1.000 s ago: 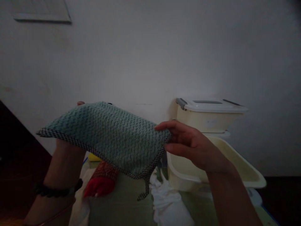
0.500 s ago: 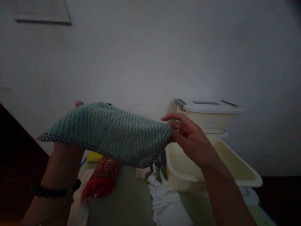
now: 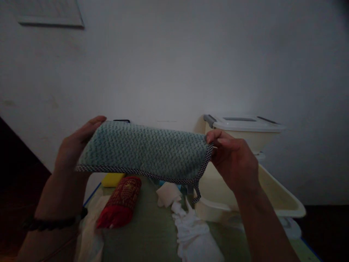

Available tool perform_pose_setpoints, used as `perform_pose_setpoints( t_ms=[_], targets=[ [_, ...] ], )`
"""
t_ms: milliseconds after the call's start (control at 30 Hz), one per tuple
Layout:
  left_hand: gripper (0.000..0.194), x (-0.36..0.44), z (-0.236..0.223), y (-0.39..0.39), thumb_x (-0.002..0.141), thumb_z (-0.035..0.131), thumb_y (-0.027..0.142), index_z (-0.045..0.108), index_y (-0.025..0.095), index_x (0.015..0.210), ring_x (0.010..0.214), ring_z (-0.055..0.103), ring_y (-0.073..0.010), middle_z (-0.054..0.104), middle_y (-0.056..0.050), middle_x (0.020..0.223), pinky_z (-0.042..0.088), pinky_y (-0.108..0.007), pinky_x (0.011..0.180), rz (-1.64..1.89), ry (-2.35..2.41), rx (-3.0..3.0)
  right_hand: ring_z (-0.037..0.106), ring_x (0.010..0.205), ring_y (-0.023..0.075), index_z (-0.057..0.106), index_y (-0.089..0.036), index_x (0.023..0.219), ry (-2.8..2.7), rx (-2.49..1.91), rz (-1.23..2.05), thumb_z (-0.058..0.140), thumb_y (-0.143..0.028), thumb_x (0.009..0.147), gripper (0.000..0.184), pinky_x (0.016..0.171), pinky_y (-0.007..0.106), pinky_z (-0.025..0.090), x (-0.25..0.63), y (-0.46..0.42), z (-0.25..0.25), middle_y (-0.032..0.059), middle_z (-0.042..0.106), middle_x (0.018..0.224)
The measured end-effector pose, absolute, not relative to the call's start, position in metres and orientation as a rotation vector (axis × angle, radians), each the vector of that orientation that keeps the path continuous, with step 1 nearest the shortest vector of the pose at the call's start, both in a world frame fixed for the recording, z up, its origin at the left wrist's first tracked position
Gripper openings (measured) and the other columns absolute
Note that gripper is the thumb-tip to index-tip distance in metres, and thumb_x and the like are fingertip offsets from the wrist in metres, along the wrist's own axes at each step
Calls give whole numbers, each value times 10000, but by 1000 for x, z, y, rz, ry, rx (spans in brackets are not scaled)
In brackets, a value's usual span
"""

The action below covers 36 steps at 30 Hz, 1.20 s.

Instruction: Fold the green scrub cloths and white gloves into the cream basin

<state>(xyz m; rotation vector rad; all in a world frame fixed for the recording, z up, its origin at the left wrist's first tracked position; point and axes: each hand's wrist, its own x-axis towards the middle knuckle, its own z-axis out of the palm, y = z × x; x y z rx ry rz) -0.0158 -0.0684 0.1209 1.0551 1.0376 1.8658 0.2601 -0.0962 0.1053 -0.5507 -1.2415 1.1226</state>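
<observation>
A pale green textured towel (image 3: 147, 151), edged in black-and-white check and folded over along its top, is stretched between my hands in mid-air. My left hand (image 3: 79, 142) grips its left end, the fingers partly hidden behind the fabric. At the upper right corner, my right hand (image 3: 231, 154) pinches it between thumb and fingers. A checked hanging loop dangles from the towel's lower right corner. Dark beads circle my left wrist.
Below lie a red patterned bundle (image 3: 121, 203), a yellow item (image 3: 113, 180), a beige folded cloth (image 3: 169, 193) and a crumpled white cloth (image 3: 195, 233) on the green tabletop (image 3: 147, 233). An open cream bin (image 3: 282, 193) and a lidded one (image 3: 242, 134) stand to the right.
The towel has shifted right and been pulled straighter and flatter. My left hand has come into view at its left end, and my right hand has moved right, pinching the corner.
</observation>
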Motion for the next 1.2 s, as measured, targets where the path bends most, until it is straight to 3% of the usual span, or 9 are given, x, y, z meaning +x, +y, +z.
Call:
perform_pose_setpoints(
  t_ms=[133,267,400,533,700,800,933,1033,1200],
  targets=[
    [218,-26,117,-66,790,578,27,673,111,967,559,594,-115,678,-26,708,484,-177,456,1770,970,1108,510,574,80,572,-223,816,-1383,-740,935,687,-234,765,126,532,182,432,268,-97,104,-63,518,613],
    [355,-29,114,-63,725,656,10,660,123,1062,556,602,-115,678,-15,671,487,-163,466,1859,906,1202,622,762,155,455,-295,1276,-1711,-957,913,718,-247,756,585,697,299,511,283,-101,106,-21,624,853],
    [318,-25,119,-65,654,696,15,685,102,960,592,608,-107,696,-24,712,494,-165,520,1927,948,1183,610,952,188,609,-243,1164,-2105,-1137,645,698,-235,765,409,849,314,474,291,-110,113,23,651,1027],
    [108,-11,129,-84,700,659,76,691,131,787,580,572,-102,665,4,640,451,-172,500,1926,1050,1238,641,933,213,615,-220,1188,-2438,-1074,738,747,-307,719,495,798,306,499,285,-117,114,41,694,1041],
    [89,12,132,-113,692,750,177,742,209,774,563,579,-98,704,37,663,424,-179,503,1735,1167,1586,616,1065,268,558,-213,1291,-2364,-998,875,785,-434,670,697,864,356,490,264,-118,106,107,632,1211],
    [80,22,126,-117,764,713,248,769,271,816,633,634,-123,739,33,722,458,-190,579,1442,1122,1993,597,1051,234,581,-210,1213,-2187,-969,938,714,-412,770,505,856,346,473,246,-118,103,88,640,1158],
    [135,32,118,-113,802,677,223,767,294,875,712,658,-136,746,28,789,476,-180,649,1197,965,2245,563,787,152,638,-175,949,-2107,-892,848,608,-379,866,222,691,277,431,232,-117,101,26,638,869],
    [140,33,116,-111,794,687,258,760,284,911,677,650,-147,737,15,769,481,-184,604,1194,932,2238,470,640,114,631,-170,814,-2084,-862,774,522,-354,920,239,574,249,352,230,-116,101,-18,554,686],
    [164,25,116,-107,750,739,275,723,256,912,590,633,-149,707,16,706,492,-190,503,1160,986,2041,499,630,103,618,-197,817,-1789,-783,844,541,-305,913,164,560,228,372,234,-116,103,-31,573,693]
  ],
)
